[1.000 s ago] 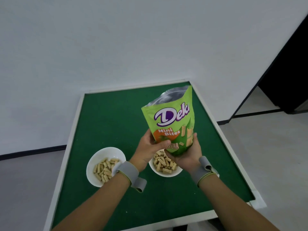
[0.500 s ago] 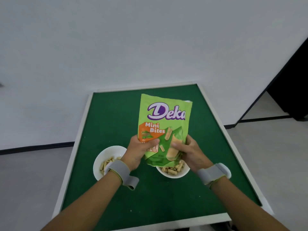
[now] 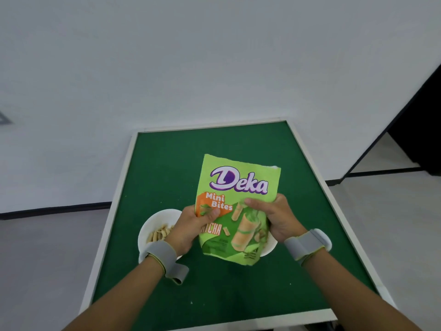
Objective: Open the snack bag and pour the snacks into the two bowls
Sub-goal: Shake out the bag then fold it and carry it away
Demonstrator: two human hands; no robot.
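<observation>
A green Deka Mini Bites snack bag stands upright and flat, its torn top edge pointing away from me. My left hand grips its left edge and my right hand grips its right side. The left white bowl holds beige snack pieces and is partly covered by my left wrist. Only a sliver of the right white bowl shows past the bag's lower right corner; its contents are hidden.
The green table has a pale frame and ends close to my forearms. A white wall stands behind it. Grey floor lies on both sides, with a dark doorway at the far right.
The bag has turned from tilted with its open mouth showing to upright and face-on, and has come lower over the right bowl. My hands shifted from its base to its sides.
</observation>
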